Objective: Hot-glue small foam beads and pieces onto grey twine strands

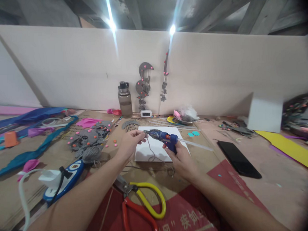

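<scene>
Currently, right hand (182,159) clasped around blue glue gun (172,141) aimed toward left hand (131,140), which pinches grey yarn (150,148) hanging over white paper (142,154).

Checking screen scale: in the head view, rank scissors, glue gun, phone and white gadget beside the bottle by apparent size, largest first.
1. Scissors
2. Phone and glue gun: too alike to rank
3. White gadget

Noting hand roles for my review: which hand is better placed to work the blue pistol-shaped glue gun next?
Probably the right hand: it grips the glue gun, whose front points toward the left hand, which seems to pinch thin grey yarn.
</scene>
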